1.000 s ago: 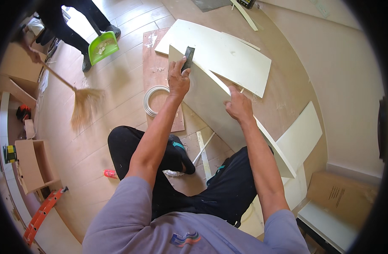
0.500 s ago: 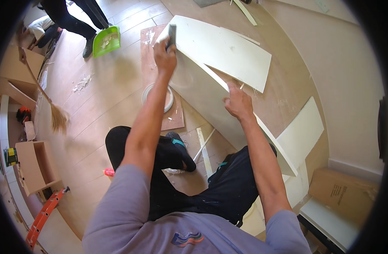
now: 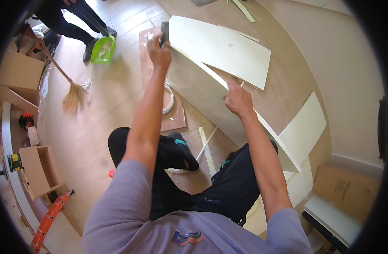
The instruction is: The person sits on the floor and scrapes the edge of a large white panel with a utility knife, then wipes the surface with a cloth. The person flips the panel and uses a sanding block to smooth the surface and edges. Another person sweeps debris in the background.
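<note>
My left hand [image 3: 159, 55] is closed around a dark grey block [image 3: 165, 32], which looks like a sanding block. The block is at the far end of a long white board [image 3: 200, 95], which stands on its edge in front of my knees. Farther down the same board, my right hand [image 3: 239, 99] grips its upper edge, with a finger lying along it. Behind the board, a flat white panel [image 3: 232, 48] lies on the floor.
A reddish-brown sheet [image 3: 173, 120] bears a coil of white edging [image 3: 170, 99]. At upper left a person holds a straw broom [image 3: 74, 98] and a green dustpan [image 3: 103, 50]. An orange ladder [image 3: 48, 222] is at lower left. A cardboard box [image 3: 346, 186] stands at right.
My left hand and the block have moved slightly to the left at the board's far end. The other person's broom has swept right, and the dustpan has shifted. My right hand keeps its hold.
</note>
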The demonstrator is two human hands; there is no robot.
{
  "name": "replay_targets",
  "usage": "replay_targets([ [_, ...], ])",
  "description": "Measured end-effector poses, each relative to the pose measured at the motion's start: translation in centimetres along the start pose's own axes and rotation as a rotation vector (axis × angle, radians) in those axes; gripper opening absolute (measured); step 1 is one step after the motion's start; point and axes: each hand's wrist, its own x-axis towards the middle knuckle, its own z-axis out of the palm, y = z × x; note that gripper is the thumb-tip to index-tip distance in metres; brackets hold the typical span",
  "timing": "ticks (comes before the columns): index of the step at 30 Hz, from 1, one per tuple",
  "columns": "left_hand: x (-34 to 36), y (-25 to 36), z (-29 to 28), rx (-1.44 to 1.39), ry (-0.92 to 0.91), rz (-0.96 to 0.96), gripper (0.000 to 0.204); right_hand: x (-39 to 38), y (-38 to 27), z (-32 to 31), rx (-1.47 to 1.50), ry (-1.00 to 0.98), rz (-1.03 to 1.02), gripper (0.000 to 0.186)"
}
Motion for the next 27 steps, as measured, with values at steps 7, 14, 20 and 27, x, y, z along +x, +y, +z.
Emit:
replay_targets([
  [7,-3.7,0.7,-0.5,-0.022,-0.108,-0.083,0.042,-0.5,0.1,-0.6,-0.055,-0.008,0.014,0.043],
  [14,-9.0,1.3,0.2,0.042,-0.084,0.227,0.041,0.1,0.1,-0.3,-0.05,0.007,-0.008,0.041],
  [20,-5.7,3.4,-0.4,-0.051,-0.149,0.024,0.037,-0.9,-0.7,-0.9,-0.055,-0.008,0.015,0.037],
  [27,-15.0,7.4,-0.4,-0.043,-0.189,0.193,0.037,-0.4,0.5,0.3,-0.049,0.075,-0.038,0.042],
])
